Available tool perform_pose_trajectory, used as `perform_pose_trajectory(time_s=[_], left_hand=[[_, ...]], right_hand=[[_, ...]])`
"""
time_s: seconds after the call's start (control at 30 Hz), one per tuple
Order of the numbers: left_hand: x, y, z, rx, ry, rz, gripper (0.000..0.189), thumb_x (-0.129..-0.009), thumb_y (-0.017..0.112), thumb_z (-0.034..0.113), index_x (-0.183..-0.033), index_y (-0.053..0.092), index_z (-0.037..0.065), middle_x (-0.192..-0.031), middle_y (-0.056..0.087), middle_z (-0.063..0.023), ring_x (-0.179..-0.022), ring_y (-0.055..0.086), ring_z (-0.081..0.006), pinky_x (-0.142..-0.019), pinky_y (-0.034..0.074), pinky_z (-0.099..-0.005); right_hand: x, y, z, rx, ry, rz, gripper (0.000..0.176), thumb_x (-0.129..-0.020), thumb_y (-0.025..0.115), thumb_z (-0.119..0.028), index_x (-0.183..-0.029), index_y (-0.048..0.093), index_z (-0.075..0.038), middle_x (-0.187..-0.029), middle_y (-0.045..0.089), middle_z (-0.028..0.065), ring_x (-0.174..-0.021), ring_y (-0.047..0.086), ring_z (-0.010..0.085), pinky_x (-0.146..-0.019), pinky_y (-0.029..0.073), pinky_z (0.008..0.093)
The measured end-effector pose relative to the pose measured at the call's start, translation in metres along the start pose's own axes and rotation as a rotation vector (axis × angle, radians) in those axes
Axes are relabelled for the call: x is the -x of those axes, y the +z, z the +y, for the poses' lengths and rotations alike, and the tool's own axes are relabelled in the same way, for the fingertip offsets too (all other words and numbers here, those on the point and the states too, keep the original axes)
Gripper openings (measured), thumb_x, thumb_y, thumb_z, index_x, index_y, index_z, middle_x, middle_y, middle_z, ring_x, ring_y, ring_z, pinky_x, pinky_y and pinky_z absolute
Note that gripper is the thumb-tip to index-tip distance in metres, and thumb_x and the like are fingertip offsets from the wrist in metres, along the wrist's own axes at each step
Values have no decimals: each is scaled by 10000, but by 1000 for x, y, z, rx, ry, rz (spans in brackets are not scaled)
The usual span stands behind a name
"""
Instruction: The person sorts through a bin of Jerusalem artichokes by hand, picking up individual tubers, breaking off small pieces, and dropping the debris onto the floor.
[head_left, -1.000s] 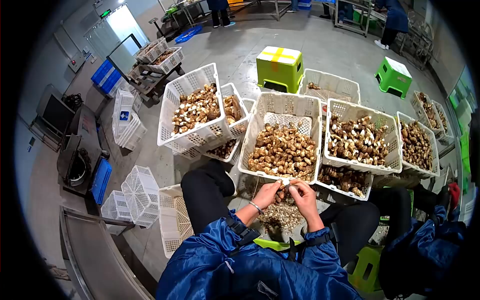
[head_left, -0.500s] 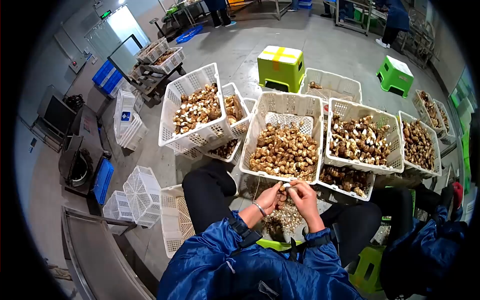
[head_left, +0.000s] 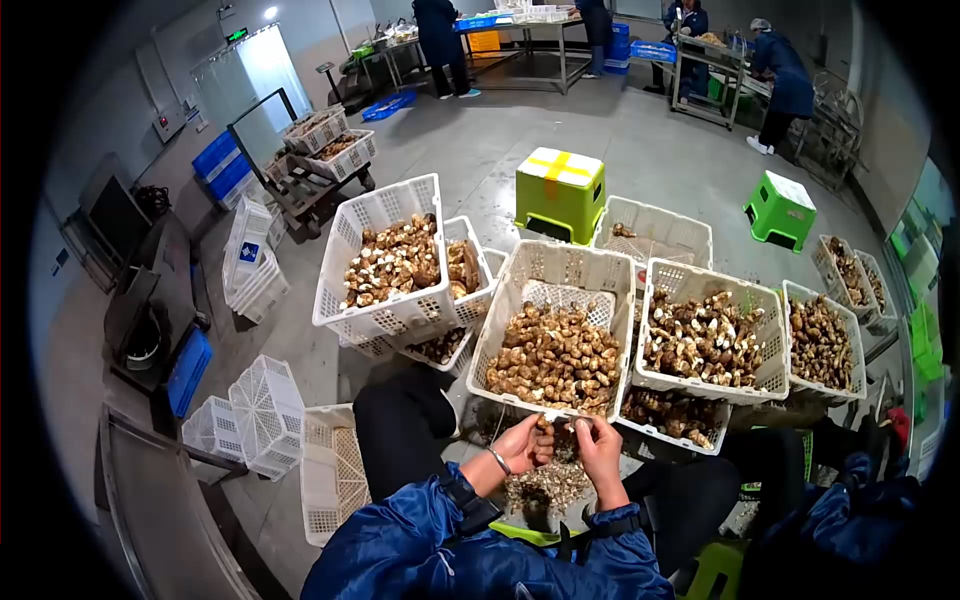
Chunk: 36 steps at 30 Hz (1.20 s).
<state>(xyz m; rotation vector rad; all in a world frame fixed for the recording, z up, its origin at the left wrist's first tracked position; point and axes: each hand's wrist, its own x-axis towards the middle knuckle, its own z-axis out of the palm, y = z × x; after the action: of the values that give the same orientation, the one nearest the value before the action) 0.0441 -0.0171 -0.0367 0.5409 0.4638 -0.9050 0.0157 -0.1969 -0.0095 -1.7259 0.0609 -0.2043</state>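
Note:
My left hand (head_left: 522, 446), with a band at the wrist, is closed on a small brown mushroom (head_left: 545, 423) at its fingertips. Just beside it, my right hand (head_left: 600, 452) is pinched closed; whatever its fingers hold is too small to make out. Both hands are at the near rim of a white plastic crate (head_left: 485, 355), which holds many brown mushrooms (head_left: 553, 355). Below the hands lies a heap of pale trimmings (head_left: 552, 487).
More crates of mushrooms stand at left (head_left: 325, 290) and right (head_left: 765, 385). A green stool (head_left: 560, 200) is behind the middle crate, another stool (head_left: 780, 215) farther right. A co-worker's blue sleeve (head_left: 850, 515) is close on my right. Several people stand at tables in back.
The view has tilted up, showing more of the people and tables at the back. My hands have moved slightly apart; the pale piece between them no longer shows.

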Motion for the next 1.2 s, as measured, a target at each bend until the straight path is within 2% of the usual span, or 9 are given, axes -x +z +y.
perform_pose_trajectory(time_s=[0.07,0.33,0.5,0.6,0.63,0.7,0.9,1.1,1.2], left_hand=[[5,11,12,-160,207,224,363,-1008,408,462,-880,520,142,-745,546,-11,-609,458,-156,-561,377,-282],[60,38,200,198,987,-164,486,-1014,366,493,-1031,556,45,-877,610,-50,-649,535,-110,-527,469,-214],[-19,18,207,-154,849,175,236,-982,525,291,-956,601,69,-775,601,-20,-650,546,-118,-574,447,-232],[-92,16,153,-565,540,289,169,-931,601,179,-1011,625,32,-784,617,-49,-575,565,-112,-494,473,-251],[-111,18,136,-814,478,326,310,-873,646,219,-1086,658,-6,-886,672,-75,-777,641,-167,-657,506,-318],[-182,-17,117,-1577,632,427,416,-810,678,427,-969,714,44,-895,702,-146,-808,664,-280,-766,507,-408],[-261,-6,77,-1910,736,728,381,-729,690,397,-879,672,47,-858,683,-189,-832,657,-364,-756,516,-479],[-245,-17,91,-1588,540,571,329,-769,753,326,-886,644,38,-788,672,-114,-706,649,-236,-679,535,-396],[-177,6,90,-478,258,184,248,-910,617,87,-1153,569,78,-982,615,-53,-792,609,-151,-667,549,-290]], right_hand=[[-2,2,8,21,-41,70,203,-926,625,-155,-811,612,12,-640,503,-29,-608,404,32,-519,350,262],[1,4,6,101,58,-65,165,-907,639,-160,-915,675,1,-740,656,77,-678,570,99,-627,464,294],[0,14,22,128,67,-128,204,-887,658,-190,-865,634,11,-703,640,105,-626,577,133,-588,461,320],[-1,16,28,214,91,-252,242,-875,662,-224,-856,610,12,-695,597,182,-589,573,279,-573,449,377],[-3,12,12,279,96,-319,264,-878,646,-232,-827,583,20,-691,573,215,-613,561,376,-577,445,428],[-2,13,24,356,68,-428,282,-880,628,-231,-800,556,29,-698,570,231,-647,561,425,-595,437,475],[-1,14,44,349,32,-497,286,-864,634,-256,-796,586,18,-754,593,252,-740,584,449,-640,458,494],[-5,10,46,351,-31,-469,261,-860,626,-226,-803,575,24,-741,589,254,-738,583,453,-644,458,495],[-6,8,42,354,-16,-412,239,-853,617,-196,-796,573,32,-733,582,257,-723,584,448,-631,454,490]])
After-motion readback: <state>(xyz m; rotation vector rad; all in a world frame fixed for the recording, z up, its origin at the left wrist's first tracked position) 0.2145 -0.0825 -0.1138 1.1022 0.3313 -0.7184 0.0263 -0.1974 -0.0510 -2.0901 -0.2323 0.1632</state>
